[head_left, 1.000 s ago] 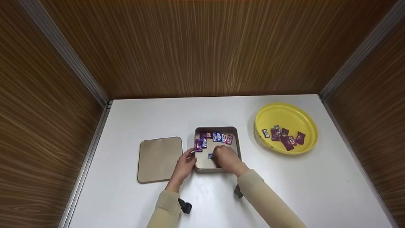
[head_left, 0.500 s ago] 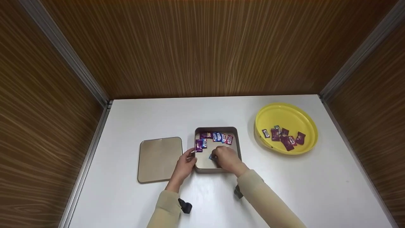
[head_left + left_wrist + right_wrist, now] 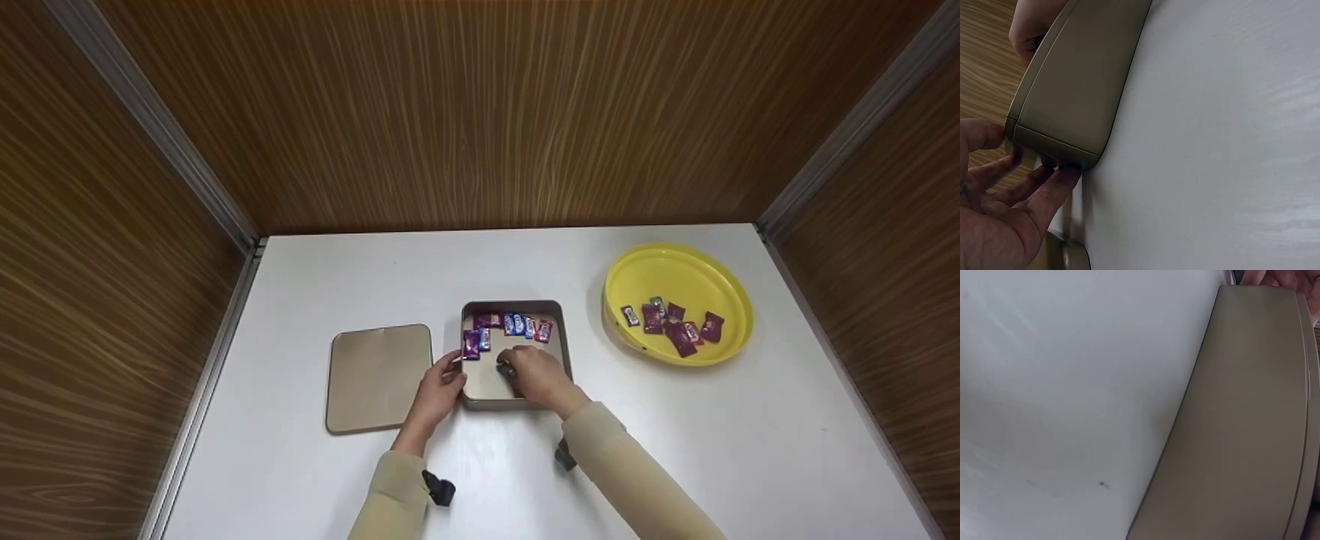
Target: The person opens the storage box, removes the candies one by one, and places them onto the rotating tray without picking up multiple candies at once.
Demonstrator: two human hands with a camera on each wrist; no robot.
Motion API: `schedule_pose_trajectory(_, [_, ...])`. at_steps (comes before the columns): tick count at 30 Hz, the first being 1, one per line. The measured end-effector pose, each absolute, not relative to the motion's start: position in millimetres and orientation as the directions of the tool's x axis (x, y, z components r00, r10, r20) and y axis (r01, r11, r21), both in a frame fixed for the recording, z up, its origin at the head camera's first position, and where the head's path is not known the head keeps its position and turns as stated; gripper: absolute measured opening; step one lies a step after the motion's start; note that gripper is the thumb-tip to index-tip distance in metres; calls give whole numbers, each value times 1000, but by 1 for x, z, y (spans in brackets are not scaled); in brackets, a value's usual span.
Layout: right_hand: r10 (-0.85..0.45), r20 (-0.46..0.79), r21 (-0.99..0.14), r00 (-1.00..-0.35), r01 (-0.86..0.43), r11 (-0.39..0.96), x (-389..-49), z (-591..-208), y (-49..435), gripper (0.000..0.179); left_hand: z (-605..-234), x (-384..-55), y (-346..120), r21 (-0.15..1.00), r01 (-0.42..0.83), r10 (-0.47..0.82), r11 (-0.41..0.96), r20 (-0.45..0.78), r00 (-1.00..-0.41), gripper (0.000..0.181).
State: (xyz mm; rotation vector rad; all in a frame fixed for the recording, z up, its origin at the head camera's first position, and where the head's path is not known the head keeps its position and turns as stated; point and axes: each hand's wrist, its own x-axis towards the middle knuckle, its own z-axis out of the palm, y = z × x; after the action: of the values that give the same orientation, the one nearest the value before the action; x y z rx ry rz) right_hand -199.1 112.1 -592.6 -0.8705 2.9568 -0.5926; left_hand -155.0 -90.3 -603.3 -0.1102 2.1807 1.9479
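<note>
An open tin box stands on the white table with several wrapped candies along its far and left sides, in purple, blue and red wrappers. Inside the tin, my right hand has curled fingers and pinches a small wrapped candy, mostly hidden by the fingers. My left hand rests at the tin's left side. In the left wrist view its fingers lie fairly straight against the outer wall. The right wrist view shows mainly the tin's outer wall, and the right hand's grip is out of sight there.
The flat square lid lies on the table left of the tin. A round yellow tray with several more wrapped candies stands to the right. Wood-patterned panels enclose the back and sides of the table.
The small candy at the right fingertips has turned and slipped further behind the fingers, so less blue shows. The right fingers have shifted slightly. My left hand and the tin stay in place.
</note>
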Motion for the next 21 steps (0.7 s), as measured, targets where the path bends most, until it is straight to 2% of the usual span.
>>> schedule_pose_trajectory(12, [-512, 120, -372, -851, -517, 771, -198, -589, 116, 12, -602, -155, -90, 977, -183, 92, 113, -194, -977, 48])
schedule_pose_trajectory(21, [-508, 121, -432, -853, -506, 747, -194, -579, 124, 18, -603, -154, -90, 975, -189, 90, 121, -200, -976, 49])
